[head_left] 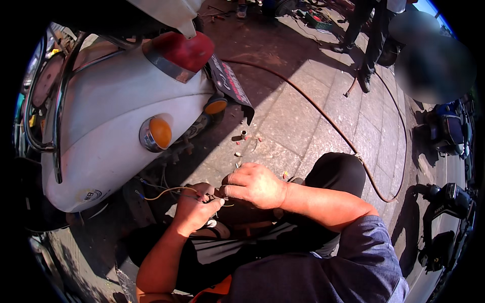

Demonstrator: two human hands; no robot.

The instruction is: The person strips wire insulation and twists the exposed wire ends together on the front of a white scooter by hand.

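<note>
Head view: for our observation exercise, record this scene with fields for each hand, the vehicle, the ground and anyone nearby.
Left hand: closed on a yellow wire
Right hand: fingertips beside the left's; grip unclear
Vehicle: white scooter-like body, red tail light, orange lamps
Ground: paving slabs, brown hose
Nearby: standing person in dark trousers

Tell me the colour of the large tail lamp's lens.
The lens is red, clearest in head view.

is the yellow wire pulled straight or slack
Slack: the yellow wire bows in a loose curve before it reaches the left hand.
</note>
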